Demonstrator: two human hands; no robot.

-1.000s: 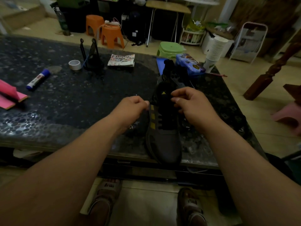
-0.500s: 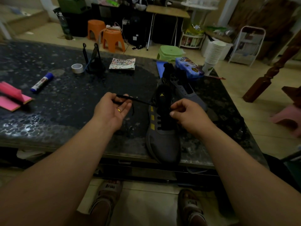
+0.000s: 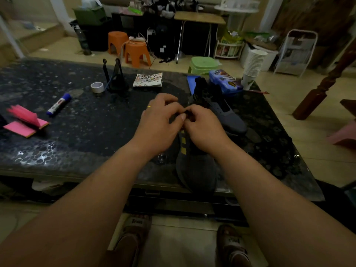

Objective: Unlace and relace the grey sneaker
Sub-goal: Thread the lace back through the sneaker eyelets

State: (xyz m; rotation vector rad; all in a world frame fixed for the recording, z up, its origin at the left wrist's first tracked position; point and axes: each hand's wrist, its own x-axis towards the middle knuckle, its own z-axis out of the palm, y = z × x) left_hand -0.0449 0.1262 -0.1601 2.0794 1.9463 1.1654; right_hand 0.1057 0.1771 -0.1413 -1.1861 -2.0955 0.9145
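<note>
The grey sneaker (image 3: 196, 166) sits right under the hands, sole down, toe twd the person, at the near edge of the table (image 3: 92, 135). Both hands meet over its upper lacing zone. The left hand (image 3: 159, 122) & right hand (image 3: 204, 130) each have fingers curled in tight, pinching a short black bit of lace (image 3: 186, 112) btw them, thumbs nearly touching. Only that bit of lace shows; the rest & the eyelet rows are hidden under the palms, so laced rows can't be counted. Judgement: work is approx mid-way, up at the top eyelets, prob. feeding or pulling an end through. Whether this is the unlace or the relace half can't be told. No bow in sight, so not done. Just beyond the right hand lies a second sneaker (image 3: 229, 116), throat open, bare eyelets, no lace seen on it. Past the left hand are a tape roll (image 3: 97, 87), a black stand (image 3: 115, 79) & a booklet (image 3: 148, 79). Well off to that hand's left are a marker (image 3: 58, 104) & pink notes (image 3: 25, 122). Beyond the right hand are a blue box (image 3: 225, 81) & stacked paper cups (image 3: 254, 64) by the far corner.
</note>
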